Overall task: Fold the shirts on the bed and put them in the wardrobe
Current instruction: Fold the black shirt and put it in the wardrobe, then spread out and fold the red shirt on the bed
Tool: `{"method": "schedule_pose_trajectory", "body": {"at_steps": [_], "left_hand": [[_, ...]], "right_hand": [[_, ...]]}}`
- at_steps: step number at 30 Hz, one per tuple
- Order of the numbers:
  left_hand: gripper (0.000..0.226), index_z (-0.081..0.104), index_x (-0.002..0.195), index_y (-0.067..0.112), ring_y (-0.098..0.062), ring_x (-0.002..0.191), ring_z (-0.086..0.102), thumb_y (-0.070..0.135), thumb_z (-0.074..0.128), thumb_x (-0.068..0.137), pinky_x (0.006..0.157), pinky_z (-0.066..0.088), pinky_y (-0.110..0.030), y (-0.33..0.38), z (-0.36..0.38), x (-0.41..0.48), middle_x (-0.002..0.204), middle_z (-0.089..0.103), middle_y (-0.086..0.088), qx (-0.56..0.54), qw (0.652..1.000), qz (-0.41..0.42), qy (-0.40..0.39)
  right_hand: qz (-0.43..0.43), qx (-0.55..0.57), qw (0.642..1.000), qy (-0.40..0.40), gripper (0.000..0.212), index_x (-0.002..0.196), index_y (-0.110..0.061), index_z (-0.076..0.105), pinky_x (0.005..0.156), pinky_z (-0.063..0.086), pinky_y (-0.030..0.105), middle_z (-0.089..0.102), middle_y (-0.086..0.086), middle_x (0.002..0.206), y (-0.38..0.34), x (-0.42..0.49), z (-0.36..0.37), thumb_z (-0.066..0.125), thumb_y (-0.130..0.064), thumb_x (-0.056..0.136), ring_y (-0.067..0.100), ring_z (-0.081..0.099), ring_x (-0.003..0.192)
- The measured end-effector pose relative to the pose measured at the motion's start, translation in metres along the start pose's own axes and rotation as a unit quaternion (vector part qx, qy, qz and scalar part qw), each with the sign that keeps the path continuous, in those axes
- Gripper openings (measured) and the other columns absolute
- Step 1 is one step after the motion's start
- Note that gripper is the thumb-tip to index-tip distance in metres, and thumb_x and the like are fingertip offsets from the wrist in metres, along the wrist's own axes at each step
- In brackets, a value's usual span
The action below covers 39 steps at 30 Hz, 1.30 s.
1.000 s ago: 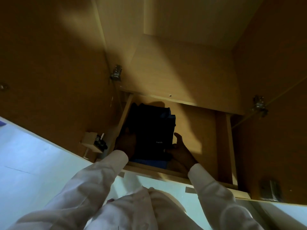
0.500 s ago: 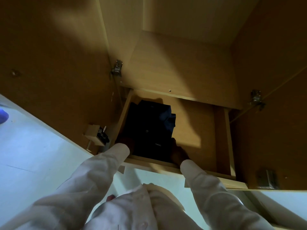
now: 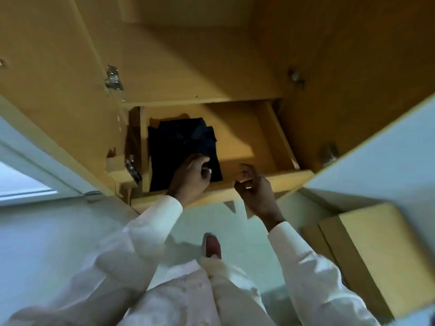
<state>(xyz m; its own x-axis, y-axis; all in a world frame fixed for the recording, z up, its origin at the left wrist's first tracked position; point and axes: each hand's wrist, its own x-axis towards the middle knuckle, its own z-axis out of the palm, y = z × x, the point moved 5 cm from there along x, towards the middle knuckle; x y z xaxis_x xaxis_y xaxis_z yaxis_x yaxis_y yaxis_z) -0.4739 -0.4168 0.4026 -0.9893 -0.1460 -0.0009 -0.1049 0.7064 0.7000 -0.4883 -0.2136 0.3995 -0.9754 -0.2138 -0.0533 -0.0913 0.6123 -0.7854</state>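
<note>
Looking down into the wardrobe (image 3: 211, 20): its low drawer (image 3: 247, 147) is pulled out, & the dark folded shirt (image 3: 179, 147) lies flat in the left part, close to the left wall, w/ bare wood to its right. L hand (image 3: 190, 177) is over the near edge of the shirt, fingers curled in. It's too blurry to tell if it pinches the cloth or just rests on it. R hand (image 3: 253, 187) is just beside it, over the drawer front (image 3: 294, 178), fingers bent in w/ nothing seen inside, not touching the shirt. Both arms wear white sleeves (image 3: 141, 243). A shelf (image 3: 188, 74) sits above the back of the drawer. Open doors stand on both sides, left door (image 3: 47, 78) & right door (image 3: 353, 67), each w/ a metal hinge (image 3: 113, 78). A small metal catch (image 3: 131, 168) sits by the drawer's left corner. On the pale floor (image 3: 47, 231) are a red-brown shoe tip (image 3: 211, 247) btwn the arms & a tan box (image 3: 376, 250) near the right door.
</note>
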Motion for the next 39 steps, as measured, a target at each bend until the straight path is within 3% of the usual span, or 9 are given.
{"method": "schedule_pose_trajectory", "body": {"at_steps": [2,5,10,16,19,26,30,33,39], "left_hand": [[0.031,0.066,0.122,0.018,-0.017,0.11,0.062,0.019,0.061,0.092,0.095,0.05,-0.032,0.016,0.009,-0.026,0.121,0.066,0.0,-0.059,0.997,0.04,-0.026],[0.026,0.069,0.115,0.019,-0.008,0.096,0.066,0.015,0.061,0.091,0.088,0.051,-0.022,0.017,0.04,-0.079,0.11,0.071,0.006,-0.112,0.985,0.072,-0.106],[0.02,0.072,0.109,0.021,-0.005,0.087,0.067,0.018,0.061,0.092,0.082,0.051,-0.019,-0.02,0.103,-0.175,0.095,0.071,0.012,-0.12,0.955,-0.02,-0.269],[0.019,0.07,0.102,0.025,-0.006,0.077,0.071,0.017,0.055,0.093,0.074,0.056,-0.024,-0.065,0.186,-0.274,0.094,0.073,0.007,-0.148,0.894,-0.152,-0.395],[0.018,0.069,0.101,0.028,-0.011,0.088,0.07,0.024,0.058,0.087,0.083,0.057,-0.031,-0.087,0.24,-0.31,0.099,0.072,0.008,-0.143,0.878,-0.176,-0.421],[0.021,0.069,0.096,0.026,-0.018,0.085,0.071,0.03,0.06,0.077,0.083,0.059,-0.042,-0.127,0.356,-0.367,0.095,0.074,0.003,-0.154,0.867,-0.186,-0.436],[0.018,0.067,0.088,0.026,-0.023,0.087,0.07,0.031,0.057,0.075,0.082,0.056,-0.035,-0.137,0.444,-0.388,0.089,0.073,0.003,-0.149,0.867,-0.109,-0.463],[0.012,0.068,0.09,0.028,-0.022,0.094,0.07,0.027,0.058,0.082,0.084,0.054,-0.031,-0.132,0.497,-0.404,0.088,0.071,0.005,-0.136,0.87,-0.023,-0.473],[0.013,0.068,0.094,0.026,-0.016,0.093,0.068,0.02,0.059,0.086,0.082,0.051,-0.024,-0.098,0.525,-0.446,0.097,0.074,0.004,-0.101,0.908,0.127,-0.386]], "right_hand": [[0.041,0.027,0.998,0.032,0.035,0.123,-0.025,0.059,0.064,0.05,0.017,0.067,-0.013,0.103,0.004,-0.042,0.002,0.072,-0.024,0.089,0.001,0.067,0.073],[0.11,0.078,0.988,0.069,0.03,0.116,-0.027,0.063,0.073,0.058,0.032,0.071,-0.009,0.099,0.028,-0.114,0.02,0.071,-0.027,0.087,0.008,0.07,0.075],[0.221,0.11,0.968,0.034,0.033,0.11,-0.029,0.066,0.082,0.058,0.045,0.074,-0.009,0.091,0.066,-0.233,0.057,0.06,-0.035,0.078,0.01,0.071,0.083],[0.285,0.095,0.954,-0.008,0.024,0.108,-0.024,0.068,0.078,0.054,0.026,0.075,-0.012,0.085,0.124,-0.326,0.087,0.064,-0.012,0.088,0.003,0.068,0.077],[0.307,0.081,0.948,-0.004,0.024,0.109,-0.019,0.07,0.07,0.045,0.01,0.073,-0.012,0.081,0.164,-0.357,0.099,0.067,-0.008,0.088,-0.003,0.066,0.074],[0.343,0.079,0.934,0.052,0.023,0.11,-0.015,0.069,0.069,0.05,0.015,0.075,-0.002,0.088,0.27,-0.413,0.119,0.066,-0.007,0.089,0.008,0.068,0.078],[0.335,0.073,0.929,0.137,0.021,0.111,-0.017,0.069,0.07,0.048,0.013,0.073,-0.006,0.086,0.342,-0.439,0.128,0.067,-0.012,0.09,0.005,0.066,0.079],[0.322,0.057,0.918,0.223,0.021,0.108,-0.021,0.07,0.076,0.052,0.025,0.07,-0.008,0.084,0.382,-0.464,0.132,0.067,-0.012,0.089,0.007,0.067,0.08],[0.282,0.069,0.899,0.328,0.018,0.098,-0.023,0.072,0.078,0.056,0.029,0.072,-0.009,0.083,0.398,-0.539,0.13,0.066,-0.014,0.084,0.01,0.069,0.081]]}}
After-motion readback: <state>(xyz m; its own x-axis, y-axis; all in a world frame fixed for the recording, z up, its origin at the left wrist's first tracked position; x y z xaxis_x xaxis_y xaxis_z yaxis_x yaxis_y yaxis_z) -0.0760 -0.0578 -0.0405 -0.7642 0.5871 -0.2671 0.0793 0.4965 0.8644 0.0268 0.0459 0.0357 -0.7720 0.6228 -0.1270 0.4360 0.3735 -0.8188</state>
